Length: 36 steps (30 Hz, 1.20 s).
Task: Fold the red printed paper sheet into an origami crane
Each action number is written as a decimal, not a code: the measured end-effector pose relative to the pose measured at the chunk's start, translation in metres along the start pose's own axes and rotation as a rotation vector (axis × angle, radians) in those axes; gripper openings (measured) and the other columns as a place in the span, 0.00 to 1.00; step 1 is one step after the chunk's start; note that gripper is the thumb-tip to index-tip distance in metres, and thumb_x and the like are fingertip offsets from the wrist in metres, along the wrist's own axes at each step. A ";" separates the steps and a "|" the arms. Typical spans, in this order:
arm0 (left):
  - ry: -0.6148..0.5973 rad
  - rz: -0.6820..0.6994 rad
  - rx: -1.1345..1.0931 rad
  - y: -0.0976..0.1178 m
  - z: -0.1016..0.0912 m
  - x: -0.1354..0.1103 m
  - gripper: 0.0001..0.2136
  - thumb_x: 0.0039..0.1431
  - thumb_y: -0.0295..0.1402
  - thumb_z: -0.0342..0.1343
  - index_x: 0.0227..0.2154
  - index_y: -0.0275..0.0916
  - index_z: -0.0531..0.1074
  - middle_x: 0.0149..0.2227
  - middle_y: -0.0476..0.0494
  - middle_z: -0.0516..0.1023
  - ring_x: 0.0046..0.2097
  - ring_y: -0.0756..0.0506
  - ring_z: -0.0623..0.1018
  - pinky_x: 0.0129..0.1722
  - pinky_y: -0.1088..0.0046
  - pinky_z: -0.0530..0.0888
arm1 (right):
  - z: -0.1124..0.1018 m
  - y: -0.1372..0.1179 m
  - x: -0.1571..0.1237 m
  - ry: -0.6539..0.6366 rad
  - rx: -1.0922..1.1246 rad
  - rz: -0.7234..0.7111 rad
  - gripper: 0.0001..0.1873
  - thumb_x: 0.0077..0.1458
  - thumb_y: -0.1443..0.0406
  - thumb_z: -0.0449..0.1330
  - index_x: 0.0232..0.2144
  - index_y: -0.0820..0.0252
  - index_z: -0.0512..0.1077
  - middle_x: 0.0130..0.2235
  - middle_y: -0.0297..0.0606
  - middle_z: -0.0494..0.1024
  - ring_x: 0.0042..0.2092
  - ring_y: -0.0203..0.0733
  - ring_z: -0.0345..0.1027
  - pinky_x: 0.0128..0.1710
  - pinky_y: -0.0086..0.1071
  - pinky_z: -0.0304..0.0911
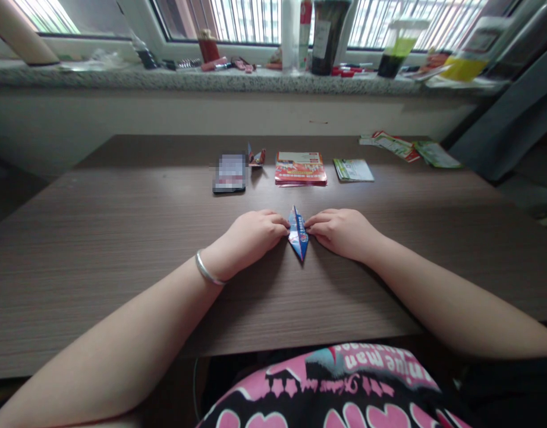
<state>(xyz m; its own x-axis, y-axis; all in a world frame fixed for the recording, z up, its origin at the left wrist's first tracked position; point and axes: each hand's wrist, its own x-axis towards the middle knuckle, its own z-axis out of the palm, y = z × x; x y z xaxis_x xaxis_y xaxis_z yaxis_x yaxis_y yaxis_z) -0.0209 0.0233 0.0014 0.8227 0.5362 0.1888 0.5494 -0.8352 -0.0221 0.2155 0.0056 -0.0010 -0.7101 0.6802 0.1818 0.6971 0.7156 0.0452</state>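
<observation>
A small blue folded paper (pixel 299 233), pointed at both ends like a diamond, lies on the brown wooden table (pixel 122 255) in front of me. My left hand (pixel 261 233), with a silver bangle at the wrist, has its fingertips closed on the paper's left corner. At the opposite corner, my right hand (pixel 338 230) pinches the paper between thumb and fingers. Both hands rest low over the tabletop. The undersides of the fingers are hidden.
Beyond my hands lie a phone (pixel 229 173), a folded red paper piece (pixel 257 158), a stack of red leaflets (pixel 301 169) and a small pile of cards (pixel 354 170). More leaflets (pixel 396 146) lie at the back right. Bottles and pens crowd the windowsill (pixel 175 80).
</observation>
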 end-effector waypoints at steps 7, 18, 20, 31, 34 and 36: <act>0.059 0.023 -0.029 0.002 0.003 0.000 0.10 0.62 0.28 0.50 0.36 0.36 0.77 0.42 0.43 0.80 0.46 0.44 0.78 0.49 0.68 0.74 | 0.002 -0.002 -0.003 0.049 0.131 0.108 0.15 0.62 0.58 0.52 0.37 0.55 0.78 0.45 0.32 0.80 0.45 0.42 0.73 0.45 0.35 0.67; 0.087 0.058 -0.173 0.008 0.009 0.000 0.09 0.61 0.30 0.51 0.44 0.38 0.72 0.53 0.39 0.71 0.56 0.42 0.70 0.57 0.61 0.69 | 0.008 0.003 0.002 0.045 0.127 0.129 0.23 0.59 0.54 0.55 0.51 0.59 0.73 0.53 0.40 0.76 0.52 0.50 0.69 0.52 0.42 0.65; 0.086 0.025 -0.168 0.009 0.009 -0.001 0.11 0.60 0.31 0.52 0.45 0.38 0.72 0.53 0.37 0.70 0.53 0.42 0.72 0.55 0.62 0.71 | 0.009 0.004 0.001 0.049 0.114 0.124 0.23 0.59 0.54 0.55 0.52 0.59 0.73 0.53 0.39 0.75 0.52 0.50 0.69 0.51 0.42 0.66; 0.048 -0.019 -0.108 0.006 0.011 0.001 0.12 0.64 0.32 0.47 0.48 0.42 0.71 0.53 0.42 0.74 0.54 0.42 0.74 0.58 0.54 0.67 | 0.010 0.006 0.001 0.074 0.100 0.086 0.16 0.59 0.55 0.57 0.44 0.54 0.78 0.50 0.35 0.78 0.50 0.48 0.71 0.49 0.41 0.67; 0.044 -0.041 -0.108 0.007 0.010 0.000 0.15 0.64 0.33 0.47 0.51 0.40 0.70 0.55 0.41 0.73 0.56 0.43 0.73 0.58 0.61 0.69 | 0.009 0.006 0.000 0.088 0.074 0.092 0.15 0.58 0.56 0.58 0.41 0.55 0.79 0.48 0.35 0.80 0.49 0.48 0.71 0.49 0.41 0.68; 0.032 -0.063 -0.106 0.008 0.009 0.000 0.16 0.64 0.34 0.48 0.52 0.38 0.70 0.55 0.40 0.73 0.56 0.43 0.73 0.58 0.64 0.69 | 0.008 0.005 0.000 0.090 0.064 0.107 0.14 0.58 0.56 0.58 0.39 0.55 0.80 0.47 0.34 0.80 0.49 0.48 0.71 0.48 0.40 0.68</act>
<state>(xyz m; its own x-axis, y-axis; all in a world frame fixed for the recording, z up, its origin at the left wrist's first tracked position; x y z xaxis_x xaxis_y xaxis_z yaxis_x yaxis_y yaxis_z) -0.0154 0.0175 -0.0081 0.7811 0.5850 0.2182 0.5798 -0.8093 0.0944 0.2178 0.0103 -0.0088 -0.6180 0.7385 0.2696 0.7588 0.6500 -0.0411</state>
